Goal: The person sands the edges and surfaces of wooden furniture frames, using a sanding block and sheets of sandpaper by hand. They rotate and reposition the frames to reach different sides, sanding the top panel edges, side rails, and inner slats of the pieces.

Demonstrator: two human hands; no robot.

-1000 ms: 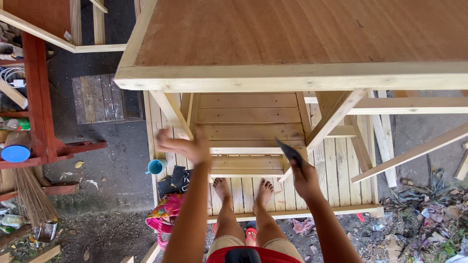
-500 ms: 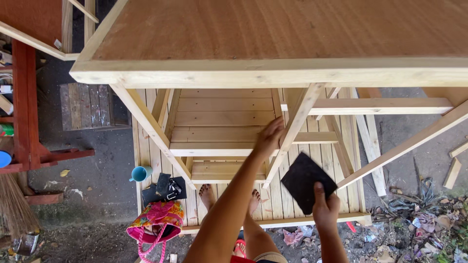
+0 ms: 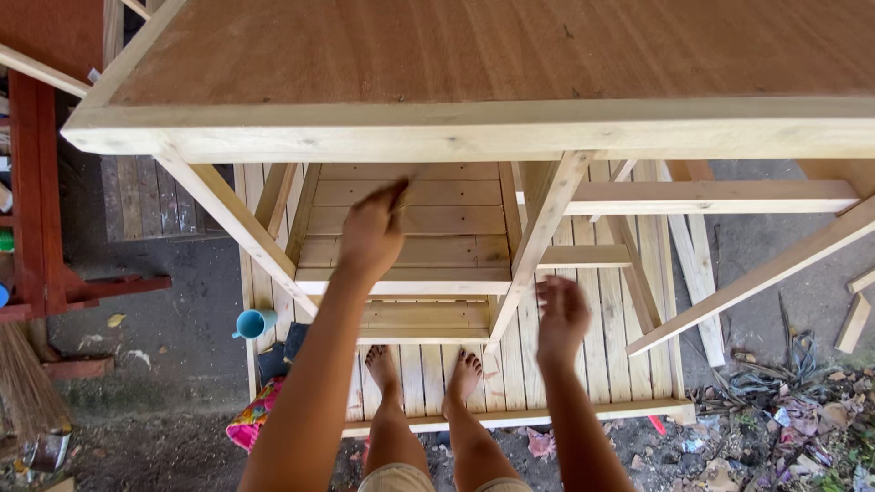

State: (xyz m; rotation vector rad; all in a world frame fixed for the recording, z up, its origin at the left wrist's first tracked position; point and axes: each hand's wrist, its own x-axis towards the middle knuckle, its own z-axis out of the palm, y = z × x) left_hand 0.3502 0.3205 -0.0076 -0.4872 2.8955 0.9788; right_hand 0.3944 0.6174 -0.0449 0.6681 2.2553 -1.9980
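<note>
I look down on a bare wooden table frame with a brown plywood top (image 3: 474,55) and pale rails (image 3: 456,129). My left hand (image 3: 369,235) reaches under the front rail, above the slatted lower shelf (image 3: 437,223). Its fingers are curled on a thin, blurred tan sheet (image 3: 402,194) at the fingertips. My right hand (image 3: 561,314) hovers lower right beside a slanted leg brace (image 3: 538,246), fingers spread and holding nothing. My bare feet (image 3: 463,375) stand on a slatted wooden platform (image 3: 592,364) below.
A blue cup (image 3: 253,322) and a pink patterned bag (image 3: 253,417) lie left of the platform. Red wooden furniture (image 3: 36,182) and a broom (image 3: 23,383) are at the far left. Scrap wood (image 3: 855,321) and litter (image 3: 793,410) lie on the ground at the right.
The dark sheet that my right hand held is gone from it, and that hand is now spread. My left hand has come down under the front rail with a thin sheet at its fingertips.
</note>
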